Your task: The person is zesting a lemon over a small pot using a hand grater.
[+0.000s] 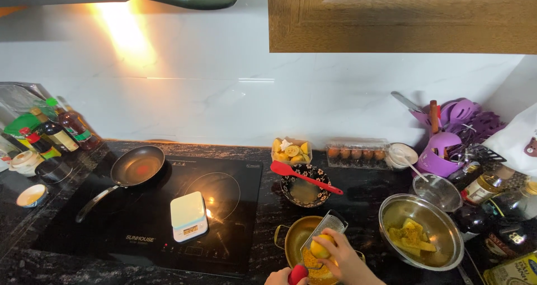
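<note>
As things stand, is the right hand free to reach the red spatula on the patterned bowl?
Probably not right away. The right hand is pressing a lemon against the grater over the gold pot. The red spatula lies close ahead on the patterned bowl, with nothing blocking it.

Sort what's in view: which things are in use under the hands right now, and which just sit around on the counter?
In use:
right hand pressing a yellow citrus fruit
grater
left hand on the red grater handle
gold pot beneath

Lying about:
frying pan
kitchen scale
red spatula on a patterned bowl
egg carton
steel bowl
sauce bottles
</note>
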